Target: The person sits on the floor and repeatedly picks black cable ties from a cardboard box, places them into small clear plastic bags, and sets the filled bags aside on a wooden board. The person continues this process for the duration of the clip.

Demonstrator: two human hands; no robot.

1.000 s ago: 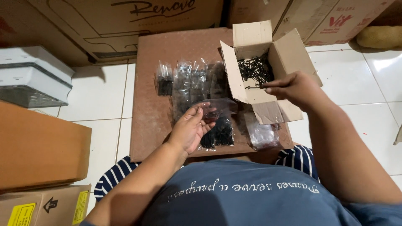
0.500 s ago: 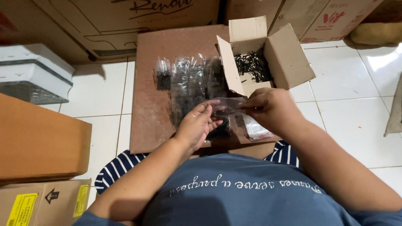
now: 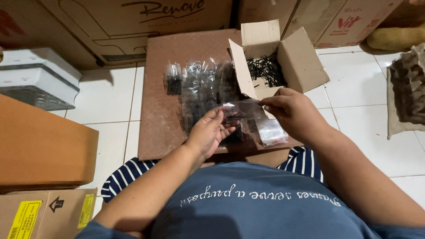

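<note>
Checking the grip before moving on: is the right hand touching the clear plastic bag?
Touching. The head view shows the right hand pinching the top edge of the clear plastic bag with its fingertips, while the left hand holds the other side.

**Counting the things around the two hands**

There are two hands: the left hand and the right hand. They hold one clear little bag between them. Just past the hands sits one small open box full of black screws, too many to count. One brown board lies under the hands. On it, ahead of the left hand, is a bunch of filled bags; the number is hard to tell. One loose pile of empty clear bags lies under the right hand.
</note>
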